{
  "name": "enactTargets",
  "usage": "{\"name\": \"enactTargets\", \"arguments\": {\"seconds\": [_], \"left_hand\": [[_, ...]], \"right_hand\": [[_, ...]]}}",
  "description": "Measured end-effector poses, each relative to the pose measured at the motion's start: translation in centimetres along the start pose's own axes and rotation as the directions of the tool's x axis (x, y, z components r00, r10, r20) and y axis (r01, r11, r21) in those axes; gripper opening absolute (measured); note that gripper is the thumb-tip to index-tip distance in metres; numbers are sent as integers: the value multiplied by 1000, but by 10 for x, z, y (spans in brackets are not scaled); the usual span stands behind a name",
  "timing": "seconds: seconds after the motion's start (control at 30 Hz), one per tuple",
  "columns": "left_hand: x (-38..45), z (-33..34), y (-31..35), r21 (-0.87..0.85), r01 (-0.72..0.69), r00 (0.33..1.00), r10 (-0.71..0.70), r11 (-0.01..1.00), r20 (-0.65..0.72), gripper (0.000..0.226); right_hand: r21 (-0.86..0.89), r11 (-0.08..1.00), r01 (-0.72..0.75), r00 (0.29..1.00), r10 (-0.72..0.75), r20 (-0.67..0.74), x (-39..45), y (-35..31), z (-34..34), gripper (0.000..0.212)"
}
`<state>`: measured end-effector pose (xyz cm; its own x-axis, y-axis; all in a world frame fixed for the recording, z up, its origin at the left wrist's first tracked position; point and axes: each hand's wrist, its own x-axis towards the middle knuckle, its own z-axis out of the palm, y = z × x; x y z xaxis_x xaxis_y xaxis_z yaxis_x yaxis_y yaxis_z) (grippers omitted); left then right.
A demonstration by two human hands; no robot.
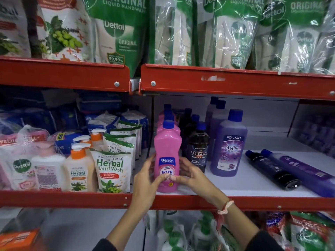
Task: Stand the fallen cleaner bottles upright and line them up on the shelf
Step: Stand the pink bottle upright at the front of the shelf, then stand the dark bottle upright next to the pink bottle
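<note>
Both hands (167, 175) cup upright pink bottle (167, 156), thumbs pinching label. Likely heavy, slick plastic; grip waist. Right of it, two bottles (290, 171) lie fallen.

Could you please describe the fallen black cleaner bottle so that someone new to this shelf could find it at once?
Look at the white middle shelf, right of the standing purple Bactin bottle. Two bottles lie on their sides there. The one you want is the black bottle, nearer the standing rows; its neighbour, the fallen purple bottle, is longer and translucent.
</note>
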<state>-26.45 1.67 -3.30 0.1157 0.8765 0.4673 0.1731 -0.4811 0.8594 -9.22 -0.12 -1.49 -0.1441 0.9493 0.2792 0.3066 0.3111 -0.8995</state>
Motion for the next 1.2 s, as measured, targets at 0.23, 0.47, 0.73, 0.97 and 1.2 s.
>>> {"name": "enactTargets", "arguments": {"seconds": [0.23, 0.47, 0.73, 0.97, 1.2], "left_hand": [[-11, 15, 5, 317, -127, 960, 197, 940, -199, 77], [-10, 71, 32, 469, -487, 786, 604, 737, -133, 44], [14, 218, 68, 174, -211, 942, 153, 962, 298, 18], [37, 331, 84, 229, 379, 747, -443, 897, 497, 46], [37, 344, 85, 176, 468, 708, -487, 866, 512, 48]], "right_hand": [[-6, 1000, -3, 999, 3, -50, -8, 5, -4, 58], [-131, 991, -7, 978, -20, -207, -36, 3, -72, 29], [-596, 531, -602, 716, 27, -698, -88, 29, -220, 26], [-577, 462, -673, 736, 347, -581, -97, 71, -305, 44], [-147, 848, -509, 794, 396, -461, -114, 85, -321, 36]]}}
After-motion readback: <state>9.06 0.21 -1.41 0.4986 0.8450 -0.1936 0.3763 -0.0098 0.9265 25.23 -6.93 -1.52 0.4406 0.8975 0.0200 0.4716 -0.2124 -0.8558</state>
